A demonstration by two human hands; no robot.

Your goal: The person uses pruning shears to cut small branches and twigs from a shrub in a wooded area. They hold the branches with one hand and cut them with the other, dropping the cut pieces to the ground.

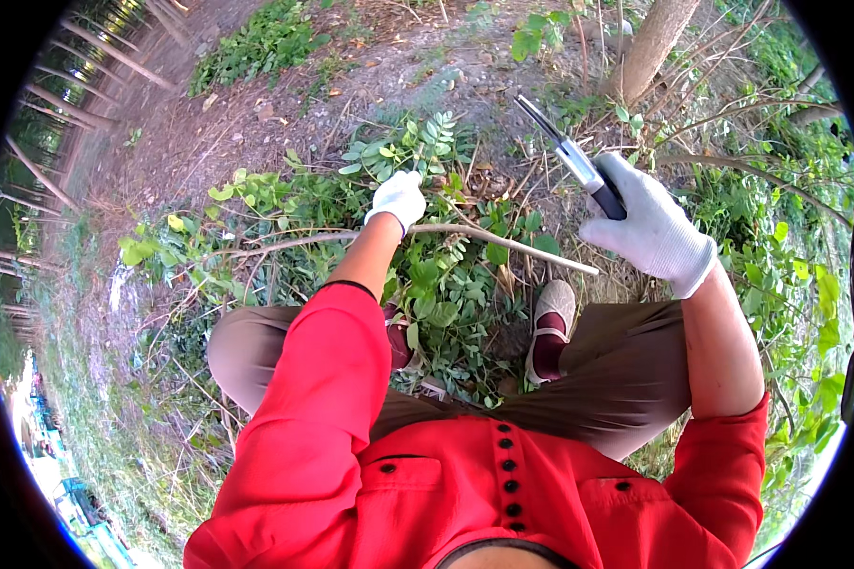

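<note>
My left hand (397, 200), in a white knit glove, is closed around a leafy green sprig (427, 142) in front of me. My right hand (644, 220), gloved the same way, grips the black handle of a long narrow metal cutting tool (576, 162). The tool points up and to the left, away from the plants; its exact kind is hard to tell. A bare cut branch (505, 242) lies across the greenery under my left wrist, its pale end just left of my right hand. Heaped leafy cuttings (455, 299) cover the ground between my shoes.
At the upper right a tree trunk (655, 50) rises, with thin bent branches (754, 167) reaching out below it. Another green leafy clump (256, 46) grows at the upper left on bare soil (270, 114). Slender trunks (71, 107) stand along the left. My shoe (554, 302) is beside the cuttings.
</note>
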